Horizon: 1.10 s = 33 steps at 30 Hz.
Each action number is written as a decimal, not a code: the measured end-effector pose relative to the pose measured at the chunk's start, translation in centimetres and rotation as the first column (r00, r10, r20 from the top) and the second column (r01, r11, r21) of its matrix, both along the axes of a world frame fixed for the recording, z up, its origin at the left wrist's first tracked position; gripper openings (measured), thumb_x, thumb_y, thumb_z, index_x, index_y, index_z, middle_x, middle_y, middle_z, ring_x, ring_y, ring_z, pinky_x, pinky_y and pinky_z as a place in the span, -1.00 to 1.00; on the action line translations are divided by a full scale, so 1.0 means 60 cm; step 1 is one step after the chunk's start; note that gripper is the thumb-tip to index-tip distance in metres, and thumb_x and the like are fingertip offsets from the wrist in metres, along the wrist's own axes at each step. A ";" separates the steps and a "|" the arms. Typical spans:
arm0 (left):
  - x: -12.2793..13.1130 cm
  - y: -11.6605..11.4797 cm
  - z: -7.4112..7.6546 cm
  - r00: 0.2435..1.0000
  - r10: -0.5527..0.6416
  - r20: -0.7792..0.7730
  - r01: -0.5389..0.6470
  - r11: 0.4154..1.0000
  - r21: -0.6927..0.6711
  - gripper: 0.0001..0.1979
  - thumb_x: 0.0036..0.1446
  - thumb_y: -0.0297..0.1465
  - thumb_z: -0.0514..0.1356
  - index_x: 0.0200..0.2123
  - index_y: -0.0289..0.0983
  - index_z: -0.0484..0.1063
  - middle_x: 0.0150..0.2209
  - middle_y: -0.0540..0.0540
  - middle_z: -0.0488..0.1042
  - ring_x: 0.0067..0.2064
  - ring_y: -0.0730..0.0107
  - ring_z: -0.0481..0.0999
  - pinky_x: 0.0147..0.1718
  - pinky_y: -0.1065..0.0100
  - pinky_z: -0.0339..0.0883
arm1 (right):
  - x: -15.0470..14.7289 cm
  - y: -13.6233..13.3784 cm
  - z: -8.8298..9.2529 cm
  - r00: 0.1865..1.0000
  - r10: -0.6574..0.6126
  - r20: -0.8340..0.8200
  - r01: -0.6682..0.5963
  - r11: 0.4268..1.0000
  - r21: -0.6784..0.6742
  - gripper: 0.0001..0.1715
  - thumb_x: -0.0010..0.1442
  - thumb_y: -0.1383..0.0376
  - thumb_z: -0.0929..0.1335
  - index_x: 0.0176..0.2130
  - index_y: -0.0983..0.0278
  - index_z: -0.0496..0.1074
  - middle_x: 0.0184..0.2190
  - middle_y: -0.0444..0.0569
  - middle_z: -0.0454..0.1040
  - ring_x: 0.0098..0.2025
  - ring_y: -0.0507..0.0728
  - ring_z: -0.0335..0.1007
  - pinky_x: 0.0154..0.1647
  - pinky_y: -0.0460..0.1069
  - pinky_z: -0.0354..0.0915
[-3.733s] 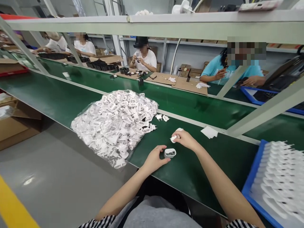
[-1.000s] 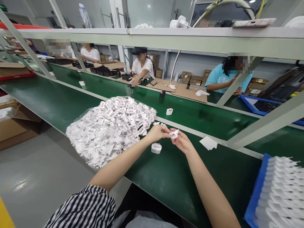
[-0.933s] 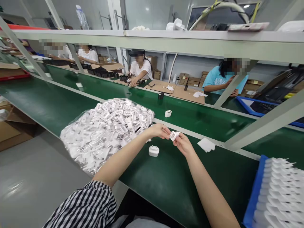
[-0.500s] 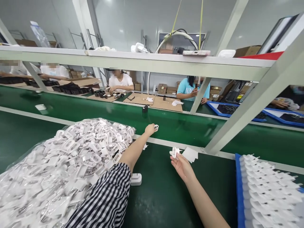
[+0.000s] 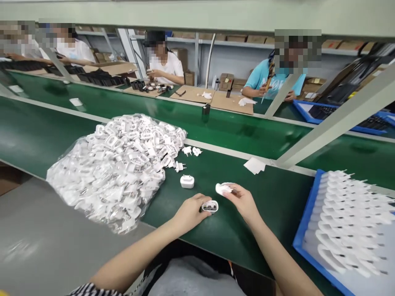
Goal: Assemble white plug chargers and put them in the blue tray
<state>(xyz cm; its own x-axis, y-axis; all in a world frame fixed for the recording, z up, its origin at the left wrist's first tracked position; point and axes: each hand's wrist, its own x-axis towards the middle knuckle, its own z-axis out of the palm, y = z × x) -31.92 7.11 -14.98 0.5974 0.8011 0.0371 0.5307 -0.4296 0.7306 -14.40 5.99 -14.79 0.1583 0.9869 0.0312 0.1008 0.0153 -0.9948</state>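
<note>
My left hand (image 5: 191,212) grips a white charger housing (image 5: 210,206) whose open end faces me, with dark and metallic parts visible inside. Just right of it, my right hand (image 5: 245,202) pinches a white plug cap (image 5: 222,188) above the green work surface; its pins are hard to make out here. Another white charger (image 5: 187,181) stands on the surface beyond my left hand. Behind that lie a few loose white plug caps (image 5: 187,151). To the left is a large clear plastic bag (image 5: 120,164) heaped with similar white pieces.
At right, a blue-edged tray (image 5: 300,236) holds rows of white plug pieces. White paper (image 5: 254,165) lies near a slanted post (image 5: 327,119). Beyond runs a green conveyor belt (image 5: 240,133) carrying a black part (image 5: 205,109). Several co-workers sit across it.
My left hand has come back from over the belt with the charger housing. My right hand, still on the plug cap, now sits close beside it. The view has tilted down.
</note>
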 end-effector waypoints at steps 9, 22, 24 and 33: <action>0.011 -0.012 -0.061 0.944 0.257 0.205 -0.239 0.965 -0.110 -0.62 -0.12 -0.31 0.12 -0.15 -0.24 0.23 -0.15 0.05 0.31 -0.20 0.52 0.34 -0.20 0.50 0.20 | -0.042 -0.042 -0.008 0.741 0.124 0.660 -0.178 0.984 0.016 -0.76 -0.02 0.29 0.23 -0.29 0.18 0.39 -0.26 -0.10 0.35 -0.25 0.08 0.26 -0.21 -0.01 0.17; 0.004 -0.005 0.008 0.935 0.044 -0.353 -0.020 0.997 0.071 -0.66 -0.01 -0.29 0.04 -0.13 -0.26 0.27 -0.22 -0.12 0.37 -0.22 0.26 0.36 -0.30 0.34 0.21 | -0.048 -0.009 0.042 0.352 0.455 0.818 -0.284 0.885 -0.370 -0.84 -0.09 0.40 0.28 -0.41 0.25 0.38 -0.42 -0.09 0.39 -0.37 0.10 0.27 -0.47 -0.10 0.07; 0.007 0.003 0.029 0.890 -0.001 -0.455 0.020 0.999 0.037 -0.71 -0.02 -0.26 0.04 -0.23 -0.27 0.34 -0.37 -0.13 0.41 -0.32 0.21 0.39 -0.39 0.32 0.21 | -0.051 -0.003 0.056 0.292 0.516 0.805 -0.308 0.848 -0.432 -0.88 -0.07 0.41 0.26 -0.45 0.27 0.37 -0.49 -0.10 0.38 -0.42 0.06 0.26 -0.51 -0.12 0.02; 0.021 0.029 0.052 0.833 -0.142 -0.535 0.125 0.990 -0.068 -0.76 -0.08 -0.30 0.11 -0.40 -0.37 0.38 -0.44 -0.18 0.38 -0.35 0.20 0.38 -0.47 0.38 0.17 | -0.059 0.011 0.061 0.254 0.587 0.769 -0.249 0.808 -0.535 -0.87 -0.11 0.42 0.27 -0.46 0.26 0.37 -0.52 -0.10 0.36 -0.47 0.02 0.21 -0.56 -0.14 -0.05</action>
